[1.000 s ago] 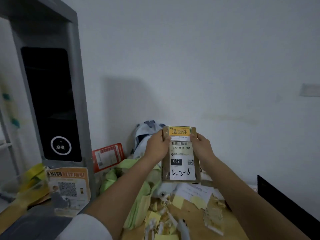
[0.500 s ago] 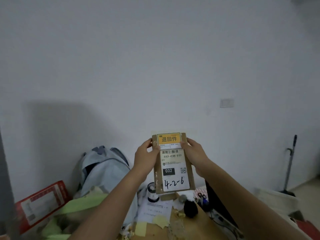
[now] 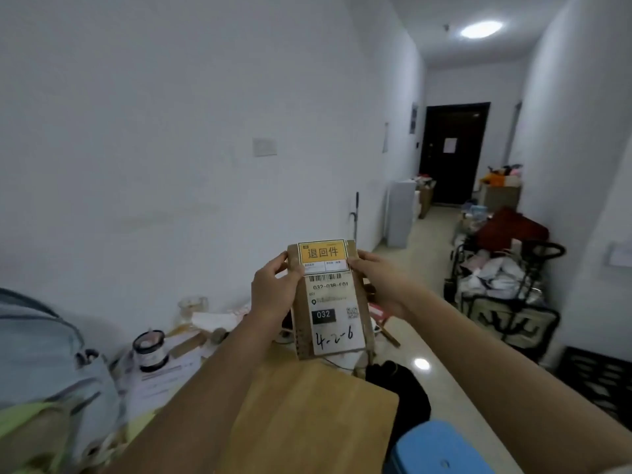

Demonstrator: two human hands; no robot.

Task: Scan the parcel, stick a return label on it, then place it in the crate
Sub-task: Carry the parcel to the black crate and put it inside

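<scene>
Label: the orange return label (image 3: pixel 323 255) sits flat at the top of the parcel (image 3: pixel 330 299), above the white shipping sticker (image 3: pixel 334 314), so the sticking step looks done.
Scan: nothing here shows whether it was made; no scanner is in view.
Left to do: placing the parcel in the crate. A dark slatted thing (image 3: pixel 596 378) on the floor at the right may be a crate, but I cannot tell.
Parcel: held upright in the air over the far end of the wooden table (image 3: pixel 307 415), its labelled face toward the camera.
Left hand (image 3: pixel 275 292): curled round the parcel's left edge, thumb on the front near the return label's lower corner.
Right hand (image 3: pixel 384 280): closed on the right edge, fingers behind, thumb near the label's side.
Grip: both hands hold the upper half, and the parcel's bottom hangs free.
</scene>
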